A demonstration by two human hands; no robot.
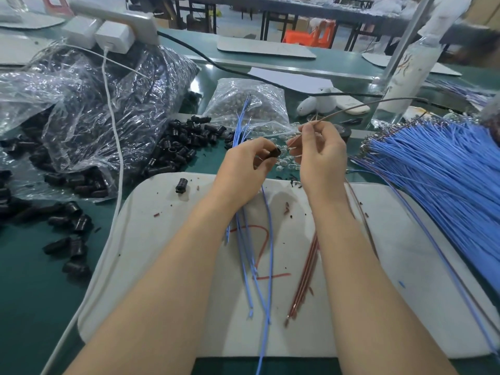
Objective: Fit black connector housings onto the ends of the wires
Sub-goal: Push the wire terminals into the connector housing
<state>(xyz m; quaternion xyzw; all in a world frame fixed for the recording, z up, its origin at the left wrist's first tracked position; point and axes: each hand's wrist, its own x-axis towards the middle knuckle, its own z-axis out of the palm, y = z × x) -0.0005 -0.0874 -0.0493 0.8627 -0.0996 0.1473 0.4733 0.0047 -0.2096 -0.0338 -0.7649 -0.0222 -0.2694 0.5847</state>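
The step in hand looks like mating one wire to one housing. Above the far edge of the white mat (162,239), the left hand (247,165) has its fingers curled, pinching a black connector housing (273,153) at the fingertips. The right hand (320,154), just beside it, pinches a brown wire (378,103) near its end, and the rest of the wire arcs off to the right. Wire end and housing seem close but not yet joined; blur hides the tip. Next, the terminal probably needs lining up with the housing's opening and a straight push. Spare housings (184,143) lie heaped off the mat's far left corner, and a blue wire bundle (438,174) fans across its right edge.
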